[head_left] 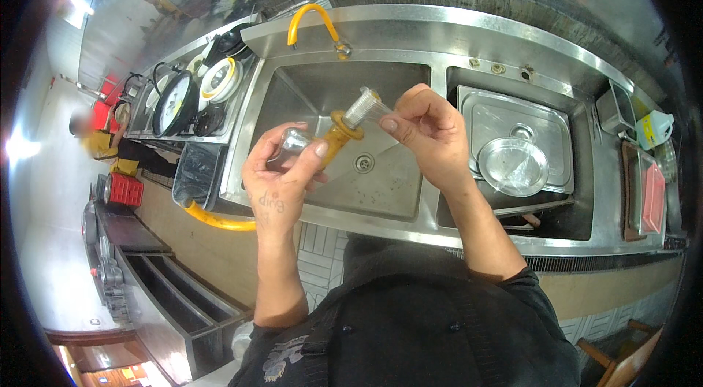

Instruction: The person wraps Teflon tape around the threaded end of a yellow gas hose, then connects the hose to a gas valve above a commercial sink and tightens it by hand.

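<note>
My left hand [282,175] is closed around a yellow fitting [338,136] and a clear, glossy piece [291,142] that I cannot fully make out. A pale ribbed cylinder [360,107] sticks up from the fitting's collar. At its upper end, my right hand [428,134] pinches something thin and translucent between thumb and forefinger. Both hands are raised over the steel sink basin [388,189]. A thick yellow hose [223,220] runs from the left behind my left wrist.
A yellow tap [311,8] arches at the back. Pans and bowls [220,79] crowd the left counter beside a black bin [198,171]. The right basin holds steel lids [512,166]; a jug [655,131] and pink tray [652,196] sit rightward. A person [110,142] is at far left.
</note>
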`<state>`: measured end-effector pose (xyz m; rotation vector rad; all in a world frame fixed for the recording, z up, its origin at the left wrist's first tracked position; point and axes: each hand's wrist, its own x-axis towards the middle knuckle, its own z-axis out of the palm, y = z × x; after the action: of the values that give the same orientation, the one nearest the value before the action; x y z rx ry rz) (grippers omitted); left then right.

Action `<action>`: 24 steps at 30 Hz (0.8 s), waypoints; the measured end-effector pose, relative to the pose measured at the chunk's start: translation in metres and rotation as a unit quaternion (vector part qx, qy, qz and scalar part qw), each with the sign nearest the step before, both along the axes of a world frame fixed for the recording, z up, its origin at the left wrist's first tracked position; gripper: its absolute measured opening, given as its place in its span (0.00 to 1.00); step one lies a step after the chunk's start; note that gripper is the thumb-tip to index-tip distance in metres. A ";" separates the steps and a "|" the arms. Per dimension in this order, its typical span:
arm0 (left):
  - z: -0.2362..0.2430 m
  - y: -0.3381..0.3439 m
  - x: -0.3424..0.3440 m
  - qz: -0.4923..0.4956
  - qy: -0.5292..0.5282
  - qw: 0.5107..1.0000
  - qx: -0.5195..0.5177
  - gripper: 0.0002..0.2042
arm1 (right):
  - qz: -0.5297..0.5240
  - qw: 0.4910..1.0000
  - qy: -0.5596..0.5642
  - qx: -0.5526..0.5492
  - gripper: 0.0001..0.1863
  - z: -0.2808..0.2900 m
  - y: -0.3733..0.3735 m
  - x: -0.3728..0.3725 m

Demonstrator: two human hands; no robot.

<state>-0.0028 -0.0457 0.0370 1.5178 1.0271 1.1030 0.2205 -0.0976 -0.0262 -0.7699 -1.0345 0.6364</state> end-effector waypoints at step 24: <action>-0.015 0.018 -0.020 -0.179 -0.086 0.977 -0.076 0.23 | 0.150 0.973 -0.175 -0.019 0.30 0.030 -0.025 0.030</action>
<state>-0.0227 -0.0277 0.0215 1.3909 0.6699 0.8633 0.2507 -0.1226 0.0034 -0.7813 -1.4839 0.7977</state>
